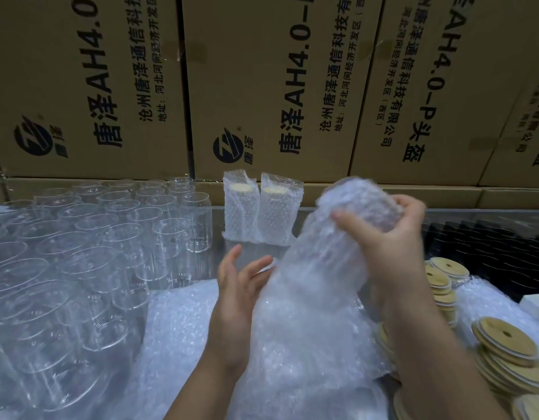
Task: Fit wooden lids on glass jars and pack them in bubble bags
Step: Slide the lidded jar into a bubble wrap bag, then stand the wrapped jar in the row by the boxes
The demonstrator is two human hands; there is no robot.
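Right hand [389, 234] grips the upper end of a clear bubble-wrap bag [316, 268], tilted above the grey tabletop [213, 263]. Left hand [241, 280] is straight-fingered, right beside it. Clear glass jars [110, 237] crowd the left and round wooden lids [504, 353] stack on the right. Two packed bubble bags [257, 213] stand before brown printed cardboard boxes [262, 86].

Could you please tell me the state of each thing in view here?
Held bag: lifted, tilted, contents blurred.
Right hand: grips its upper end.
Left hand: open, fingers straight, by that bag.
Packed jars: two, upright, lidded, bagged.
Bare jars: upright, lidless.
Lids: loose, in leaning stacks.
Spare bags: piled flat.
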